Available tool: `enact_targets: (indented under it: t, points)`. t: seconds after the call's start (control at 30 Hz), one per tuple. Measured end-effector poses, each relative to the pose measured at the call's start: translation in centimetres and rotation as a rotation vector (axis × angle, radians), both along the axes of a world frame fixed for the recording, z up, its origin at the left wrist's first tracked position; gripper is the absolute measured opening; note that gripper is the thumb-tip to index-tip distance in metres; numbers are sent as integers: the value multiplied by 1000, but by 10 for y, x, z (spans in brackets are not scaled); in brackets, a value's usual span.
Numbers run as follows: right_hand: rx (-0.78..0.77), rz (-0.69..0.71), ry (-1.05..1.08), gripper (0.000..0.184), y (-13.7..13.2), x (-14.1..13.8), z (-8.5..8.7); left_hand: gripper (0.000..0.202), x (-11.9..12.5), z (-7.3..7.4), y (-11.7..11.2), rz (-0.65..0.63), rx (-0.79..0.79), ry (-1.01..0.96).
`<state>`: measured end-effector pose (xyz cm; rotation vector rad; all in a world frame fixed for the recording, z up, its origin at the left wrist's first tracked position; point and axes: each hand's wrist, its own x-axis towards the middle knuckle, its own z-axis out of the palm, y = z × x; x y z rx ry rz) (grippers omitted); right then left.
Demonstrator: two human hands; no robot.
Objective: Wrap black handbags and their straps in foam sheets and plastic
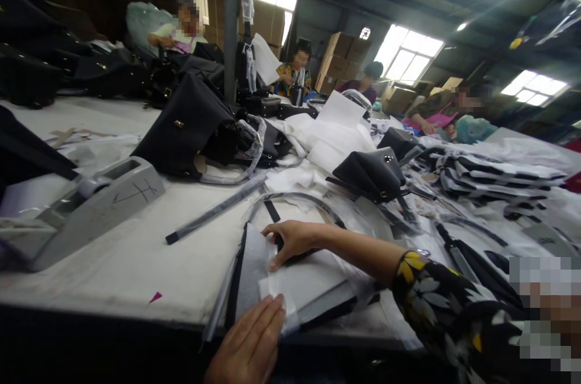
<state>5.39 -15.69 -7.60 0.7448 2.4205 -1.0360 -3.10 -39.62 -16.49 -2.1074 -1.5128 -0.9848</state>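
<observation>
My left hand (249, 344) rests flat at the bottom edge with its fingers stretched out. The fingertips press on a clear plastic wrap (295, 281) over a flat grey and black bag panel (252, 269) at the table's near edge. A co-worker's hand (290, 242) on a floral-sleeved arm (436, 293) reaches in from the right and presses on the same panel's top. My right hand is out of sight.
A grey tape dispenser (86, 205) stands at the left. Black handbags (186, 124) (370, 172), white wrapping sheets (333, 136), straps (213, 211) and stacked wrapped pieces (494, 175) cover the table (136, 257). Several people work at the far side, and cardboard boxes (338, 54) stand behind them.
</observation>
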Motion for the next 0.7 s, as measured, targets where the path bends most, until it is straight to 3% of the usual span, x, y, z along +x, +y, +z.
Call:
enact_targets:
  t: [0.1,0.2,0.4,0.57,0.7]
  points:
    - [-127,-137,22,59,9,-7,-10,37,-1,-2,2,-33,12,17]
    - [-230,-250,58,39,16,-10,-17,38,-2,-3,3,-33,6,23]
    - [-178,-271,146,10,13,-9,-23,40,-1,-6,3,-19,15,-10]
    - [49,-185,214,37,1,6,-4,41,-1,-9,3,-34,57,6]
    - [356,-28,48,75,-7,25,13,39,0,-15,3,1,105,1]
